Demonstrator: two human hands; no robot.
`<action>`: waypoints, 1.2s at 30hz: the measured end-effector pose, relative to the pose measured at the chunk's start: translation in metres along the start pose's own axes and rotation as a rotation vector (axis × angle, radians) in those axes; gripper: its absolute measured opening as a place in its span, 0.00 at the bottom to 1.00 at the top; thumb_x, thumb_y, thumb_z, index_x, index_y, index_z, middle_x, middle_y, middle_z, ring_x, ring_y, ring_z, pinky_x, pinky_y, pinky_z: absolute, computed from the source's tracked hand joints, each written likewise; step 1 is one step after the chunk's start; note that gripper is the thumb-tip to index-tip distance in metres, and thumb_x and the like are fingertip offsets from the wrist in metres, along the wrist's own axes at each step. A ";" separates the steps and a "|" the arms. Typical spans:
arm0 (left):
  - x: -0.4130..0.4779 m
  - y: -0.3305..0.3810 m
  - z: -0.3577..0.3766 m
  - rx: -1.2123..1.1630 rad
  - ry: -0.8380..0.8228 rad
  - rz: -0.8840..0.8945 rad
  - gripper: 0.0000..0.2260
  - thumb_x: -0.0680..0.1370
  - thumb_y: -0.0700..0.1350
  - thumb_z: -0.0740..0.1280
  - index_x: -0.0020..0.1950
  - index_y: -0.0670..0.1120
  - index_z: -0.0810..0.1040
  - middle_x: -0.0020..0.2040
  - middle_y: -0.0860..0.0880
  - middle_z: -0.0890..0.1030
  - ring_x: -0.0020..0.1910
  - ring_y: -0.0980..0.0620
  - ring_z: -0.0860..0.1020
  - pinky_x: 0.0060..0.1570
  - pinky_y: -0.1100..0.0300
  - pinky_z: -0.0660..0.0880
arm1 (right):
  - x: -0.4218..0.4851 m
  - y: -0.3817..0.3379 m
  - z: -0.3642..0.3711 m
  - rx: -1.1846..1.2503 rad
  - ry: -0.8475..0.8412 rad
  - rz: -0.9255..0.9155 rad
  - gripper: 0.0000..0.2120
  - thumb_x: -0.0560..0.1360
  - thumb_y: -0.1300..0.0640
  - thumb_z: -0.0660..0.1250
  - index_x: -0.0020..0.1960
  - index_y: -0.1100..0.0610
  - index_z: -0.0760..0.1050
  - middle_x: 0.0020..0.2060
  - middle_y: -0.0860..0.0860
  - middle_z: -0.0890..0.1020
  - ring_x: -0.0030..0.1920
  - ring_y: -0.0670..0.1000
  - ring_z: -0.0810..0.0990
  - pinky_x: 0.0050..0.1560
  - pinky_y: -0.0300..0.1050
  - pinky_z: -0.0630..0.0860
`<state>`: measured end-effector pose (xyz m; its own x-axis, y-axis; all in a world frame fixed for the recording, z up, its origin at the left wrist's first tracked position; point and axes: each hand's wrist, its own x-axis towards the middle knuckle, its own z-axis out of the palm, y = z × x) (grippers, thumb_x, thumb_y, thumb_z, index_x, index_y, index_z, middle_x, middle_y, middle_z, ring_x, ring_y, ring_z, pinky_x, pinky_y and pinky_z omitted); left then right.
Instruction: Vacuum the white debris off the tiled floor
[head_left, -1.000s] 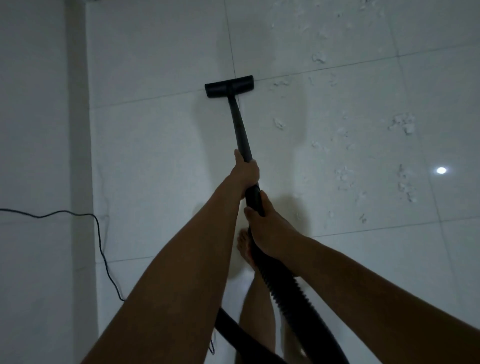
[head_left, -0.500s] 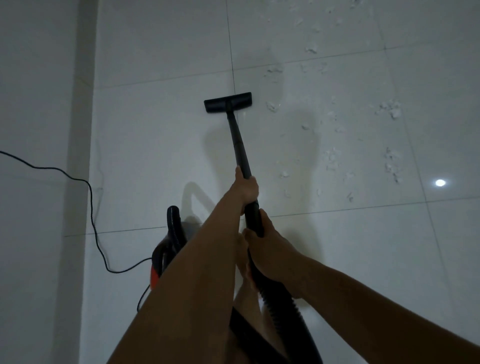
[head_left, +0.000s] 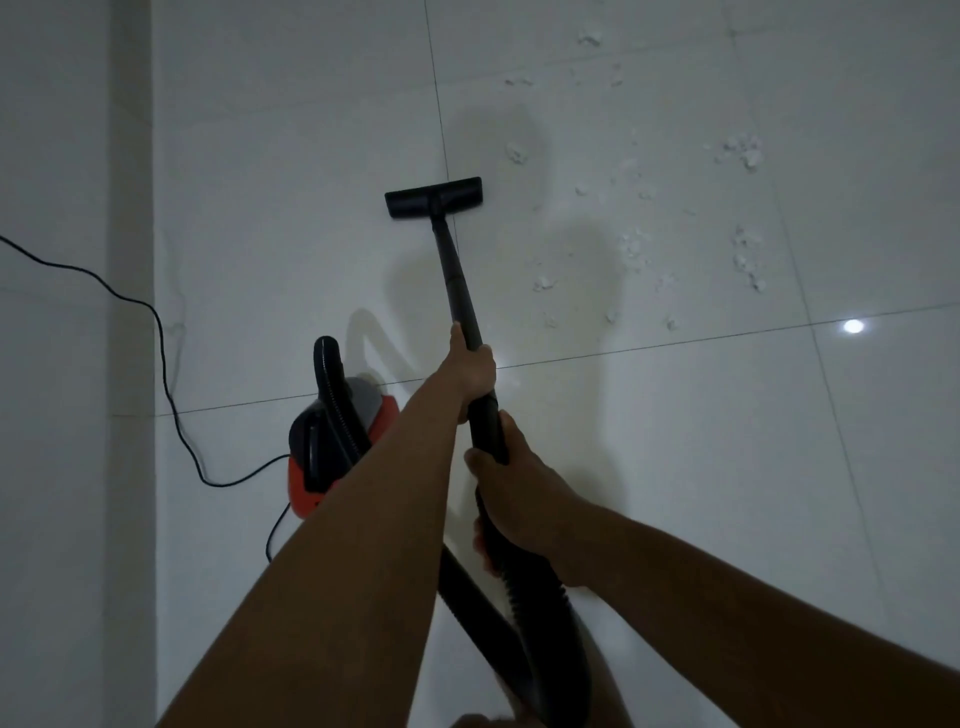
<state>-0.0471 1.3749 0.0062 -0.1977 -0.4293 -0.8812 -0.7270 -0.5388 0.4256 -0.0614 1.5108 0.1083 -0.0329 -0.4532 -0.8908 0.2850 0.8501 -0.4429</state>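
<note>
Nozzle (head_left: 435, 197) sits beside the mess, not on it

Left of the nozzle, the power cord (head_left: 161, 332) feeds the canister (head_left: 311, 483); overreaching may yank it. Left hand (head_left: 470, 371) and right hand (head_left: 519, 499) clench the wand (head_left: 457, 280). White debris (head_left: 636, 249), right of the nozzle, could scatter if swiped fast.

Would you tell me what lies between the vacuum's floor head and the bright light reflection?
Scattered white debris on the tiled floor, shown in the head view.
</note>
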 end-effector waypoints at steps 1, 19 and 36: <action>-0.005 -0.007 0.002 -0.001 0.000 0.006 0.29 0.85 0.48 0.52 0.79 0.60 0.38 0.68 0.40 0.69 0.40 0.49 0.72 0.41 0.54 0.73 | -0.004 0.008 0.002 -0.001 0.000 -0.010 0.29 0.86 0.51 0.56 0.80 0.35 0.46 0.33 0.54 0.77 0.30 0.52 0.78 0.32 0.46 0.78; -0.102 -0.157 0.064 -0.010 -0.050 0.007 0.29 0.84 0.46 0.52 0.79 0.59 0.38 0.48 0.46 0.73 0.40 0.49 0.73 0.50 0.51 0.76 | -0.088 0.166 0.045 -0.170 0.103 -0.089 0.26 0.86 0.54 0.55 0.82 0.44 0.52 0.32 0.51 0.74 0.16 0.39 0.70 0.18 0.31 0.66; -0.166 -0.235 0.158 -0.029 -0.014 0.011 0.29 0.84 0.46 0.52 0.80 0.59 0.39 0.54 0.47 0.71 0.41 0.50 0.73 0.39 0.56 0.73 | -0.147 0.291 0.016 0.011 0.055 -0.067 0.25 0.85 0.51 0.57 0.79 0.37 0.55 0.33 0.58 0.77 0.19 0.48 0.77 0.23 0.38 0.74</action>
<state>0.0531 1.6873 0.0197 -0.2151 -0.4254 -0.8791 -0.7057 -0.5546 0.4410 0.0413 1.8208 0.1117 -0.1043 -0.4931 -0.8637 0.2906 0.8154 -0.5007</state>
